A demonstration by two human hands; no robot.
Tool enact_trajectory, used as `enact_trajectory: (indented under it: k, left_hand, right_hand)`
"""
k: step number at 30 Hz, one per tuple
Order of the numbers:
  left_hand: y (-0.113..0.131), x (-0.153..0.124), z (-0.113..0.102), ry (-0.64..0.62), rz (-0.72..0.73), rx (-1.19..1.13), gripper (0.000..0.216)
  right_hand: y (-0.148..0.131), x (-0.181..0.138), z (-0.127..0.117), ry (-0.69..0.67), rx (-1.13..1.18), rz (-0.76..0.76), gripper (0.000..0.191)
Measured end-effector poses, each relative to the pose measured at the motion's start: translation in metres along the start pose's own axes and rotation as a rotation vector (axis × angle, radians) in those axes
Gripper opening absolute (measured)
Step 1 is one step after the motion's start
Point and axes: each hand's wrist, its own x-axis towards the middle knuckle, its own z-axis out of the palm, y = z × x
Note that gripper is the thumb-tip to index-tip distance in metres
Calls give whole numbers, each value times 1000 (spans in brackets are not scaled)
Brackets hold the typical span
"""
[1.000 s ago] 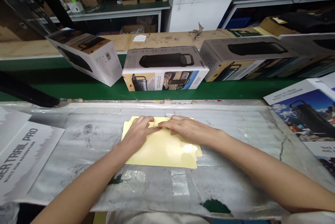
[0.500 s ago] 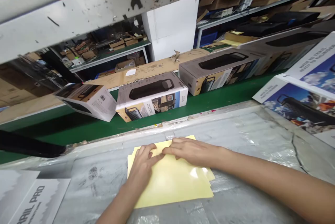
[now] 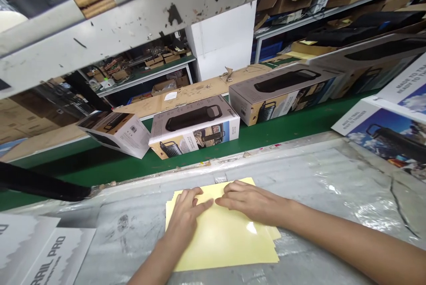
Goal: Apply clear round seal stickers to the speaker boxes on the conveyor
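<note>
A small stack of glossy pale yellow sheets [image 3: 226,240] lies on the plastic-wrapped workbench [image 3: 319,196] in front of me. My left hand [image 3: 186,218] rests flat on the stack's left part, fingers stretched toward the far edge. My right hand [image 3: 249,200] lies on the top sheet beside it, fingers pressed down near the far edge, fingertips almost meeting the left hand's. Neither hand lifts a sheet.
Behind the bench runs a green conveyor belt [image 3: 133,165] carrying several printed speaker boxes [image 3: 195,125]. More boxes [image 3: 389,129] stand at the right, printed white sheets [image 3: 40,254] at the left. A scuffed grey beam [image 3: 133,14] crosses overhead; cluttered shelves are behind.
The view has tilted upward, bringing the overhead beam into sight and pushing the hands lower in frame. Both hands stay on the yellow sheets in nearly the same pose.
</note>
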Motion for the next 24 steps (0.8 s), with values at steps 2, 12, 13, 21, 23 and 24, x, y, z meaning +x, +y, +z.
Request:
enact_trajectory:
  k: [2, 12, 13, 21, 23, 24]
  left_hand:
    - [1, 1, -1, -31, 3, 32, 58]
    - [-1, 19, -33, -172, 91, -26, 43]
    - [-11, 37, -45, -143, 90, -90, 45]
    - [-162, 269, -95, -21, -455, 133, 44]
    - [-185, 291, -80, -177, -541, 190, 37]
    - [-191, 294, -72, -226, -553, 196, 34]
  right_hand:
    - [-1, -1, 2, 37, 130, 69, 42]
    - [12, 13, -69, 626, 1004, 378, 50]
    - [18, 22, -84, 656, 993, 364, 52]
    - [104, 147, -143, 679, 749, 334, 67]
    - [137, 182, -140, 611, 673, 327, 70]
    - [153, 198, -137, 576, 644, 317, 70]
